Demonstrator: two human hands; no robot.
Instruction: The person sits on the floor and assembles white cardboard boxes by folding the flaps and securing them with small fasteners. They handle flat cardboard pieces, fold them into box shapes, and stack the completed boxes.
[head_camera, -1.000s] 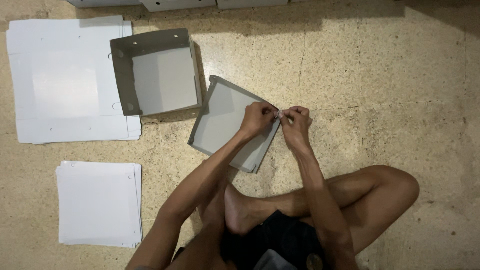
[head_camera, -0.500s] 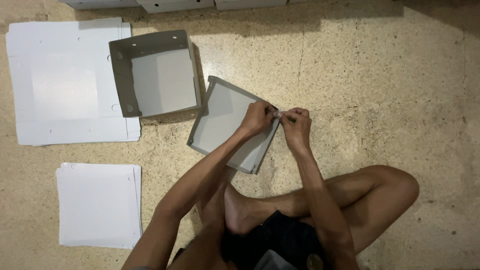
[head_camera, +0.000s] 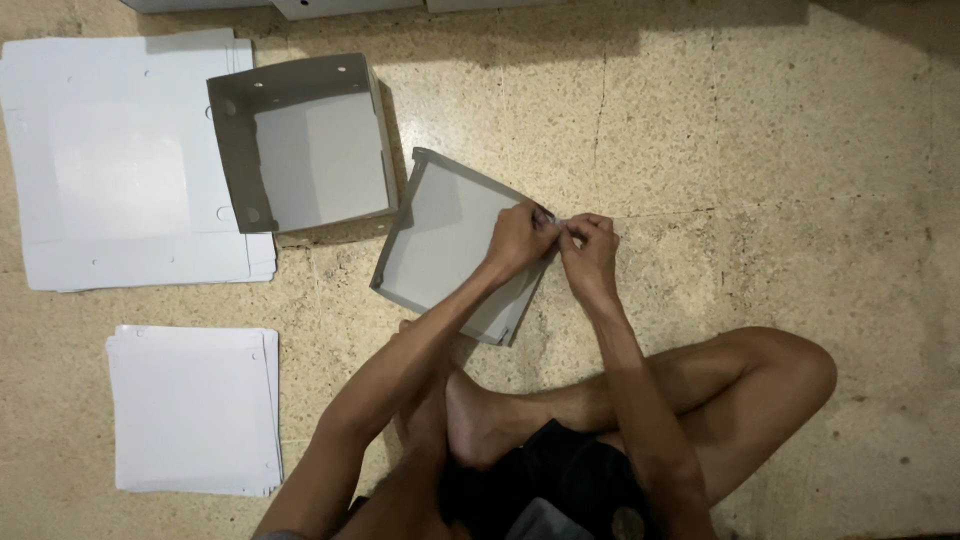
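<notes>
I sit cross-legged on a speckled stone floor. A shallow grey cardboard tray (head_camera: 440, 245), partly folded, lies in front of me. My left hand (head_camera: 518, 238) pinches the tray's right corner. My right hand (head_camera: 588, 252) grips the same corner from the other side, fingertips touching the left hand's. The corner itself is hidden by my fingers. A deeper folded grey box (head_camera: 300, 145) stands open just left of the tray and behind it.
A stack of large flat white cardboard sheets (head_camera: 110, 165) lies at the far left under the folded box's edge. A smaller stack of white sheets (head_camera: 195, 410) lies at the near left. Pale box edges (head_camera: 340, 6) run along the top.
Both hands stay on the tray's right corner; fingers shift slightly. The tray and boxes have not visibly moved.
</notes>
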